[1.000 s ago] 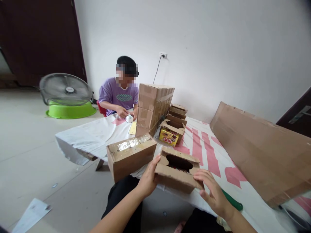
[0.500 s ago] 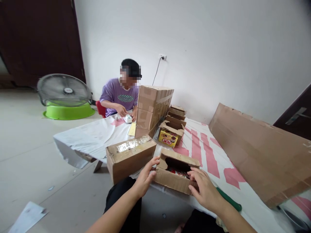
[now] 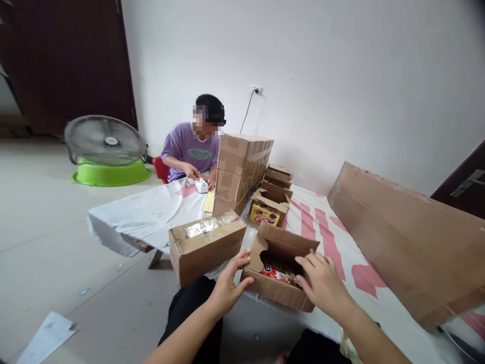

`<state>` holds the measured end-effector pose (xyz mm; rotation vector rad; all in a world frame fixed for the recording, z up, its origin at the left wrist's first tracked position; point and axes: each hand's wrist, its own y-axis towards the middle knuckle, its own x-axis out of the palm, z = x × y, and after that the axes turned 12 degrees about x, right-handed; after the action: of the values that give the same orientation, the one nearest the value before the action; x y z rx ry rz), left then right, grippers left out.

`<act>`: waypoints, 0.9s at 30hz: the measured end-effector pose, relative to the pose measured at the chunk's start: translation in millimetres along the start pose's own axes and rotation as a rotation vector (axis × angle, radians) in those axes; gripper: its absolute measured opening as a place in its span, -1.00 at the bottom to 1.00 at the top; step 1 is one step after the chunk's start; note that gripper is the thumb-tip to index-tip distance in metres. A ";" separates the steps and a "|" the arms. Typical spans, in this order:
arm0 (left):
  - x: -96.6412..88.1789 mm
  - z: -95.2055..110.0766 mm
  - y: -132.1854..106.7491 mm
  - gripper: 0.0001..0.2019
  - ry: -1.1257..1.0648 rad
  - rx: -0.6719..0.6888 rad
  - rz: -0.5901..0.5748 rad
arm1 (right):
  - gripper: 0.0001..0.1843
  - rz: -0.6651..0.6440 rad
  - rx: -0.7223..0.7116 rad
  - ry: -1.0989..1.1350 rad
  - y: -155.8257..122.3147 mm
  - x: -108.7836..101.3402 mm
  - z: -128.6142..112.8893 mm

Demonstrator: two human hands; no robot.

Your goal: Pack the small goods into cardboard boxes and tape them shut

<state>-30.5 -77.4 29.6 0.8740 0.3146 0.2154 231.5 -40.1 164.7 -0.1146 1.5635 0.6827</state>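
Note:
In front of me at the table's edge is a small cardboard box [image 3: 284, 293] with its top open. A red packet with white lettering [image 3: 278, 273] shows inside it. My left hand [image 3: 231, 278] holds the box's left end, fingertips by the side flap and thumb on the front edge. At the other end, my right hand [image 3: 322, 280] grips the box with curled fingers over the right side flap; that flap is mostly hidden. The long back flap [image 3: 290, 240] stands raised behind the opening.
A taped carton [image 3: 206, 250] stands left of the box. Beyond are a yellow-printed box [image 3: 265, 215] and stacked cartons [image 3: 231, 169]. A large cardboard sheet [image 3: 401, 237] leans at the right. Across the table sits a person in purple [image 3: 189, 151], hands on a small white object [image 3: 202, 186].
The box has tipped toward me and its back flap has swung up, so more of the red packet shows. My right hand has shifted up and right along the box's end.

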 end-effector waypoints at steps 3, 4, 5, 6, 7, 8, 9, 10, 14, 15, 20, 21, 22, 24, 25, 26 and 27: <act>0.1 0.2 0.5 -0.65 0.026 0.013 -0.006 | -0.41 0.046 0.110 -0.166 6.3 6.4 11.2; 0.5 0.5 1.9 -0.65 0.030 0.017 -0.009 | -0.38 0.030 0.144 -0.195 8.9 10.7 17.1; 1.1 1.1 3.9 -0.65 0.037 0.018 -0.010 | -0.36 -0.009 0.163 -0.200 11.9 16.0 23.8; 2.3 2.2 6.2 -0.66 0.050 0.010 -0.005 | -0.36 -0.062 0.171 -0.178 15.1 21.8 30.9; 4.2 4.0 8.6 -0.67 0.075 -0.003 0.005 | -0.35 -0.117 0.170 -0.132 18.6 27.9 38.2; 7.0 6.5 10.4 -0.68 0.117 -0.021 0.024 | -0.35 -0.164 0.164 -0.069 22.3 33.9 45.3; 10.9 9.7 11.2 -0.69 0.175 -0.042 0.050 | -0.35 -0.199 0.161 -0.002 26.2 39.3 51.8; 16.0 13.5 10.4 -0.69 0.245 -0.059 0.079 | -0.35 -0.219 0.166 0.057 30.2 44.0 57.4; 45.1 30.7 -10.1 -0.59 0.544 0.092 0.117 | -0.39 -0.199 0.183 0.081 46.6 51.7 64.1; 52.6 34.4 -17.5 -0.54 0.606 0.167 0.108 | -0.43 -0.163 0.167 0.040 49.9 51.1 61.4; 68.4 44.3 -40.0 -0.39 0.753 0.271 0.013 | -0.71 -0.069 0.019 -0.016 55.6 43.6 37.6; 66.7 44.9 -40.8 -0.39 0.753 0.264 -0.011 | -0.72 -0.134 -0.012 0.039 55.0 42.5 34.1; 64.3 45.1 -40.9 -0.39 0.747 0.262 -0.034 | -0.70 -0.227 -0.039 0.105 54.4 41.8 31.5; 59.0 44.9 -40.2 -0.40 0.733 0.259 -0.062 | -0.65 -0.456 -0.071 0.249 53.6 40.9 28.8; 56.9 44.9 -39.8 -0.40 0.727 0.256 -0.073 | -0.63 -0.566 -0.078 0.319 53.5 40.3 28.0; 55.4 45.1 -39.3 -0.40 0.721 0.251 -0.080 | -0.61 -0.654 -0.076 0.384 53.6 39.7 27.3; 54.4 45.6 -38.6 -0.40 0.714 0.246 -0.085 | -0.61 -0.717 -0.071 0.435 53.8 38.9 26.3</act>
<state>38.6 -117.2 17.0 1.0033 1.0590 0.4139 224.3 29.1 148.2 -0.8793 1.7477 0.1404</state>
